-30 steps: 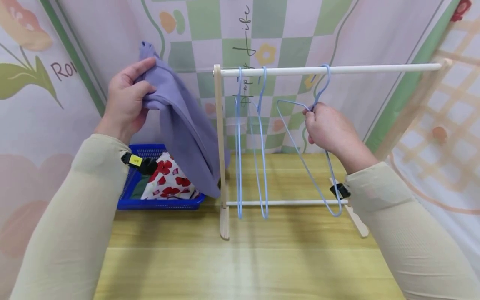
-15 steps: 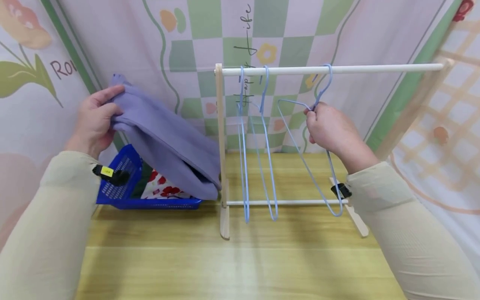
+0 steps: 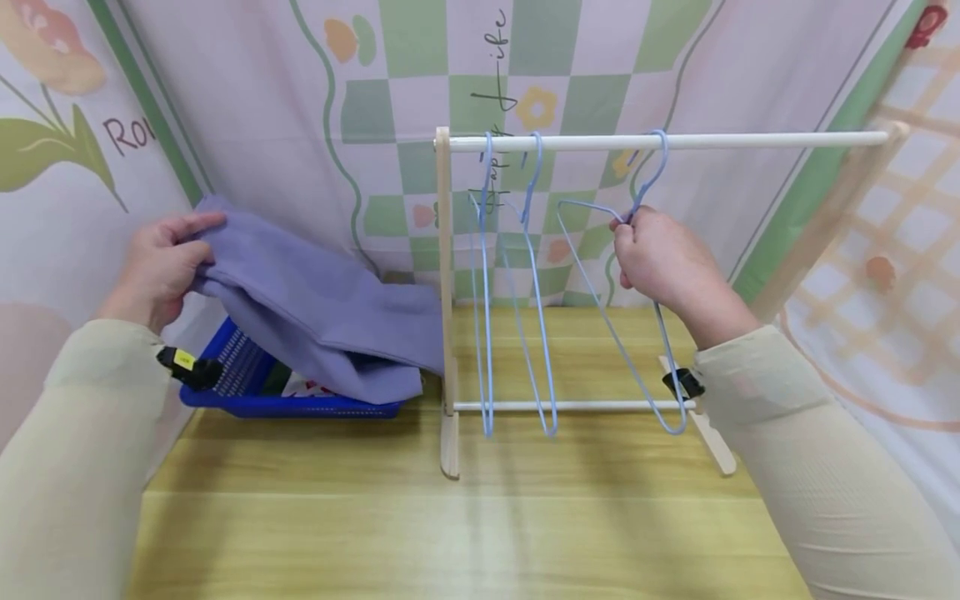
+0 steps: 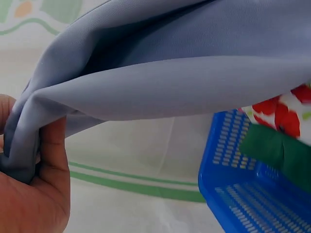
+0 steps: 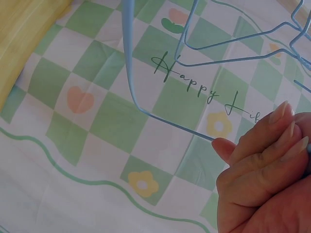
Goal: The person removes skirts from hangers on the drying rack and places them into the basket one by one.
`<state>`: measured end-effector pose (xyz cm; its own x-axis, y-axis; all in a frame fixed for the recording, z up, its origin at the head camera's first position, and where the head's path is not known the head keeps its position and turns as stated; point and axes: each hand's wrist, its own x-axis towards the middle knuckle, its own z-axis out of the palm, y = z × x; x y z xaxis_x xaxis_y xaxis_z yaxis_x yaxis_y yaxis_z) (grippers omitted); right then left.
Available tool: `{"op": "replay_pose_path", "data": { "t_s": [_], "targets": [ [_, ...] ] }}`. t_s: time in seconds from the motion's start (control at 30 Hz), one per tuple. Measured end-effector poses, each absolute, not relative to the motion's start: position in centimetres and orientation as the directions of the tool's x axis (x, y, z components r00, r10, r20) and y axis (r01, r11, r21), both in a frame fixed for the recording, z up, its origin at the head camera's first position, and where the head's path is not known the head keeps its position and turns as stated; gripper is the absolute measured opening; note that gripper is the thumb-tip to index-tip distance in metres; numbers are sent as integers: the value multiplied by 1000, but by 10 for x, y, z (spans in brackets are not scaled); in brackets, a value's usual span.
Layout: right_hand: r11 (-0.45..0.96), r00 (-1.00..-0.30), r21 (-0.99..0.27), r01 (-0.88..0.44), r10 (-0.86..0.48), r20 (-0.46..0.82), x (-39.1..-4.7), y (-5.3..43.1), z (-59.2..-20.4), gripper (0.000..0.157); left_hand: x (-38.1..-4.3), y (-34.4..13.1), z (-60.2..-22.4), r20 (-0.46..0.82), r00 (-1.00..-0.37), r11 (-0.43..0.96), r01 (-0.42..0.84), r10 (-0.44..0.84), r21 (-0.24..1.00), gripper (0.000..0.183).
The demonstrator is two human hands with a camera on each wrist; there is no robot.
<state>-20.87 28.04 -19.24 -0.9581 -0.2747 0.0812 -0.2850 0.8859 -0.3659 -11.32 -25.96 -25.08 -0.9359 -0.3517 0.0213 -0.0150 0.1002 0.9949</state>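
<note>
My left hand (image 3: pixel 161 262) pinches one end of a lavender cloth garment (image 3: pixel 300 296) between thumb and fingers. The garment stretches rightward and down over the blue basket (image 3: pixel 300 407), its far end reaching the rack's left post. In the left wrist view the fabric (image 4: pixel 194 90) sags in folds from the grip. My right hand (image 3: pixel 667 258) grips a light blue wire hanger (image 3: pixel 600 308) just below its hook, which loops over the white rail (image 3: pixel 765 140). From the right wrist, the fingers (image 5: pixel 262 165) curl round the hanger's neck, the neck itself hidden.
Two more blue hangers (image 3: pixel 536 292) hang at the rail's left end, near the wooden post (image 3: pixel 444 275). In the basket lie a red-flowered white cloth (image 4: pixel 282 116) and a green cloth (image 4: pixel 277 150). A patterned curtain (image 3: pixel 600 50) stands behind the wooden table (image 3: pixel 480 533).
My left hand has moved left and down, spreading the garment lower across the basket. The basket has shifted left. Both left-end hangers have swung a little; my right hand stays on its hanger.
</note>
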Motion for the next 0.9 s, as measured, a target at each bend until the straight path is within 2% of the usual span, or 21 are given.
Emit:
{"op": "replay_pose_path", "data": {
  "t_s": [0.17, 0.3, 0.63, 0.9],
  "targets": [
    [886, -958, -367, -284, -273, 83, -208, 281, -193, 54, -113, -263, -255, 23, -928, 412, -142, -371, 900, 63],
    [884, -958, -370, -286, -274, 86, -208, 280, -193, 54, -112, -264, -259, 23, -936, 530, -178, -350, 829, 64],
    [885, -955, -360, -296, -282, 93, -207, 279, -193, 54, -114, -265, -273, 77, -947, 682, -167, -313, 712, 64],
    [884, -954, -358, -300, -285, 97, -208, 279, -193, 54, -112, -270, -278, 25, -940, 710, -238, -339, 663, 66]
  ]
}}
